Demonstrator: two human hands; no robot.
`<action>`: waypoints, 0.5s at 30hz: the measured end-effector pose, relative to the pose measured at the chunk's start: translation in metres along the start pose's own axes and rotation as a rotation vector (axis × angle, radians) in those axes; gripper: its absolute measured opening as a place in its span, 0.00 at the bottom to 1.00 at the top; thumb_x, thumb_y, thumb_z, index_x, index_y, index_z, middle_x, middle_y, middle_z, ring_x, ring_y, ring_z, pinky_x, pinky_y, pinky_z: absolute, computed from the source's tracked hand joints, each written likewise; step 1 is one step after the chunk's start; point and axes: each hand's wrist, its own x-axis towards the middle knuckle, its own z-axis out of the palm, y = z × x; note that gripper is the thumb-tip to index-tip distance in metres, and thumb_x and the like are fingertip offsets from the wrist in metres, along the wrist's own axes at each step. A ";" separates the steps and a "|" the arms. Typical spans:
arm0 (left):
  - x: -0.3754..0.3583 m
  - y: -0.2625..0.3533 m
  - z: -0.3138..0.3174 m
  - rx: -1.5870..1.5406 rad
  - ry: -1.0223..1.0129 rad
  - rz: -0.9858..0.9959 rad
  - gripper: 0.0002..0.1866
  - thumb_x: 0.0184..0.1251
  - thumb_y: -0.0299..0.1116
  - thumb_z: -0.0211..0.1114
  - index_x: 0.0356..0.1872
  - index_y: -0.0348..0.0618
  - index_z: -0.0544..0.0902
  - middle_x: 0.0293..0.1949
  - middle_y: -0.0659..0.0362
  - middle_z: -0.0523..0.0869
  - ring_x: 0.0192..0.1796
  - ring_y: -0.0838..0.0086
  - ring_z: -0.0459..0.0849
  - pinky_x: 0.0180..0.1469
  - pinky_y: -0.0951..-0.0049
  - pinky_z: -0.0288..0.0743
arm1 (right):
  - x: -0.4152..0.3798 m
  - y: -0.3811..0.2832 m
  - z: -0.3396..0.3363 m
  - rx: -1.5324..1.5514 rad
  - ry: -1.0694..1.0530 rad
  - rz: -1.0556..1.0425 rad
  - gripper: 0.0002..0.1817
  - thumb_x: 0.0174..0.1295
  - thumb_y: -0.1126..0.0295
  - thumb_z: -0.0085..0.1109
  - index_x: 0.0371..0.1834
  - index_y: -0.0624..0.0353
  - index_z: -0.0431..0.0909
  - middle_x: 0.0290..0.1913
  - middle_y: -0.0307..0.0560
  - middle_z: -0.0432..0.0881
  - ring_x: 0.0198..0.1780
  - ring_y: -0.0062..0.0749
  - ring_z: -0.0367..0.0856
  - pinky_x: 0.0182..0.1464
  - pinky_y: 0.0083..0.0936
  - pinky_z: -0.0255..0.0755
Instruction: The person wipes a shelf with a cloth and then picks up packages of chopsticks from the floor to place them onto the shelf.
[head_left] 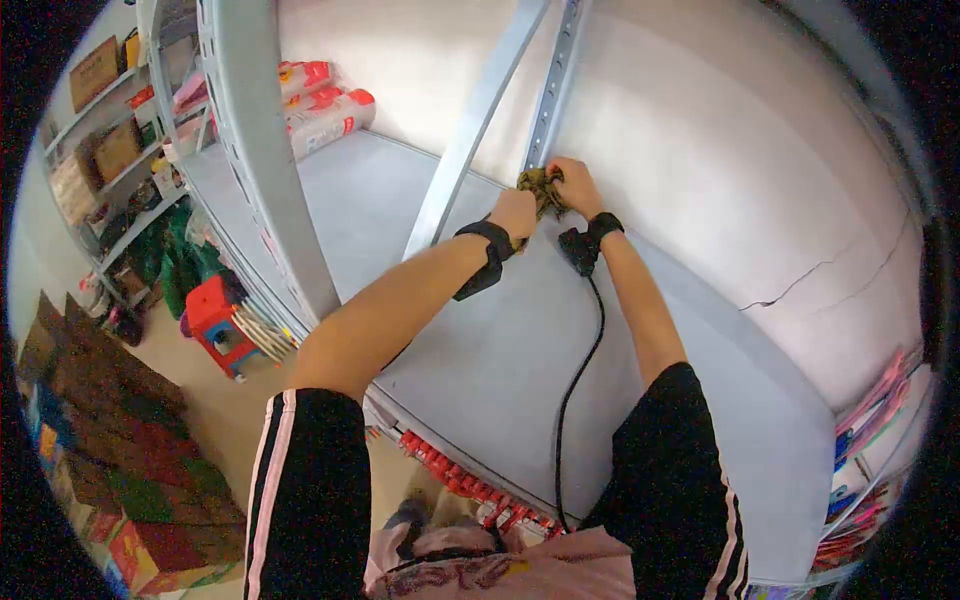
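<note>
Both my arms reach forward over a grey metal shelf (480, 320). A crumpled olive-brown cloth (541, 190) is between my hands, against the foot of a perforated metal upright (548, 110) at the wall. My left hand (514, 214) is closed on the cloth, and some of it shows below the fist. On the other side, my right hand (575, 186) pinches the cloth with bent fingers. Black bands circle both wrists. From a black device (578, 250) by my right wrist, a black cable (572, 400) runs down across the shelf.
A slanted metal brace (470, 140) and a thick front post (265, 160) stand left of my hands. Red-and-white packages (330, 115) lie at the shelf's back left. Red items hang along the front edge (470, 475). A red stool (215, 320) stands on the floor.
</note>
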 end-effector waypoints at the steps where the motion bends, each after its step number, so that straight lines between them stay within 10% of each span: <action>1: -0.007 0.007 0.005 0.001 -0.004 -0.002 0.05 0.44 0.26 0.58 0.18 0.33 0.78 0.22 0.43 0.79 0.29 0.51 0.80 0.29 0.56 0.74 | 0.000 -0.004 -0.001 -0.006 -0.048 -0.014 0.09 0.41 0.79 0.52 0.28 0.59 0.74 0.31 0.52 0.79 0.37 0.51 0.76 0.46 0.35 0.69; 6: -0.041 0.036 0.006 0.136 0.444 -0.027 0.05 0.48 0.23 0.55 0.22 0.33 0.78 0.25 0.43 0.80 0.32 0.52 0.81 0.34 0.57 0.76 | -0.011 -0.032 -0.018 0.075 -0.195 -0.034 0.09 0.41 0.80 0.50 0.29 0.60 0.73 0.29 0.52 0.78 0.37 0.49 0.76 0.43 0.36 0.68; 15: -0.101 0.089 -0.014 0.120 0.020 0.177 0.07 0.46 0.23 0.57 0.30 0.39 0.77 0.36 0.50 0.76 0.45 0.59 0.73 0.38 0.61 0.69 | -0.079 -0.087 -0.135 -0.052 -0.604 -0.117 0.08 0.41 0.82 0.54 0.27 0.62 0.74 0.28 0.48 0.78 0.32 0.37 0.76 0.36 0.27 0.69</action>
